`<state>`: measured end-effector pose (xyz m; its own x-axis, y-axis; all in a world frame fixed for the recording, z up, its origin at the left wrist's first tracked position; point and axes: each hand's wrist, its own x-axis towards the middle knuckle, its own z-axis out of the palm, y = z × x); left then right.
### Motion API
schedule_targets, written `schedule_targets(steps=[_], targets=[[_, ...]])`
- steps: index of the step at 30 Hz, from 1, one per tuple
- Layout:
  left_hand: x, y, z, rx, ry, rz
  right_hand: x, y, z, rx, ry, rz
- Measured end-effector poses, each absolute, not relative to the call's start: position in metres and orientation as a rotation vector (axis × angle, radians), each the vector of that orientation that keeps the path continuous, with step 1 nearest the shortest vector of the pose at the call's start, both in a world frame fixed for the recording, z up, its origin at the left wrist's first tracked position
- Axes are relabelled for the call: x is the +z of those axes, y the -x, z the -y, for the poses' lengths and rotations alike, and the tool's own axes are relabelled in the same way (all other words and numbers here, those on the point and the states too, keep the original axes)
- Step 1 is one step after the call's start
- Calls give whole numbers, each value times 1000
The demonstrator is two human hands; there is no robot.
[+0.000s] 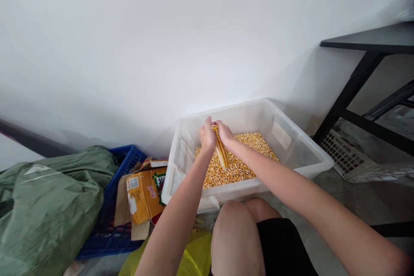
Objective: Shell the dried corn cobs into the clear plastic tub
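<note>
Between my two hands is an ear of dried corn [221, 148], its lower end pointing back toward me and part of its rows bare of kernels. My left hand [207, 136] is closed around its far end from the left. From the right, my right hand [224, 134] grips the same end, fingers partly hidden. Both hands are over a translucent plastic bin [247, 189], whose floor is covered with loose yellow corn kernels [237, 174].
Left of the bin stand a torn orange cardboard box [145, 194] and a blue crate [97, 237] under a green sack [54, 207]. A yellow bag [197, 254] lies near my knees. At right are a dark table [371, 41] and a white basket [347, 155]. A white wall rises behind.
</note>
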<state>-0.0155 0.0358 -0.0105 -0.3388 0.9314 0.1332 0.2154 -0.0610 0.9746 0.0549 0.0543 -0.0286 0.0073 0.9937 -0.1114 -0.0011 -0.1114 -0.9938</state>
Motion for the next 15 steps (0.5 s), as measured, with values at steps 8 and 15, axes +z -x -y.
schedule_targets(steps=[8, 15], targets=[[-15, 12, -28, 1453, -1520, -1818, -32, -51, -52, 1315, 1274, 1139], [-13, 10, -18, 1300, -1839, -2013, -38, -52, -56, 1439, 1162, 1052]])
